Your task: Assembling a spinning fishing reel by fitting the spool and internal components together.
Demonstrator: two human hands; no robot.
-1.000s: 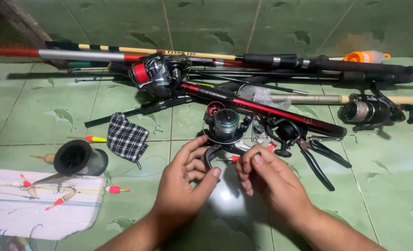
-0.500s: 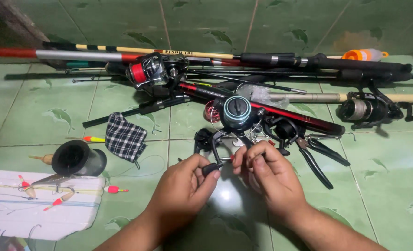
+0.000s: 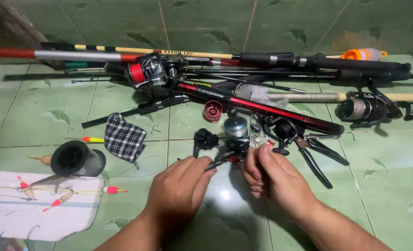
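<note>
since a second ago we have lifted the spinning reel (image 3: 234, 135) off the tiles to frame centre, left hand (image 3: 181, 186) pinching its handle, right hand (image 3: 271, 174) gripping its body, so work on it is under way.

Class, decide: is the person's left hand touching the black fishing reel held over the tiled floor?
Touching. The head view shows the left hand with its fingers closed on the black fishing reel by its handle arm.

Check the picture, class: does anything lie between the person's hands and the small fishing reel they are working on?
Nothing visible does. The left hand and right hand already touch the fishing reel; the pliers lie off to its right.
</note>
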